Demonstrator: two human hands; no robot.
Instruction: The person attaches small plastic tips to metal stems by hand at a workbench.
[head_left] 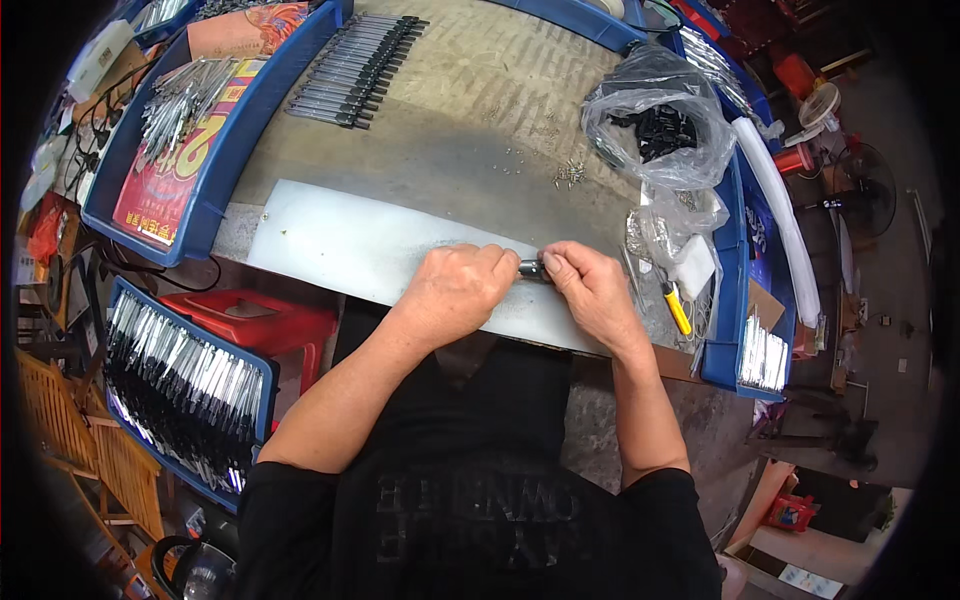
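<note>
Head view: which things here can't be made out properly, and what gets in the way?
- Both ends of the dark cylindrical piece, head view: covered by the grip of the left hand and right hand.
- Lower black pieces, head view: buried under the top ones in the clear plastic bag.
- Small metal bits, head view: too small for their exact shape.
- Far blue tray, head view: cut off by the top edge.

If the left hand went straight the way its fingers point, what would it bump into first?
Probably the right hand. The left hand points toward it, with the small dark tube they both grip between them. Their exact heights are hard to tell.
</note>
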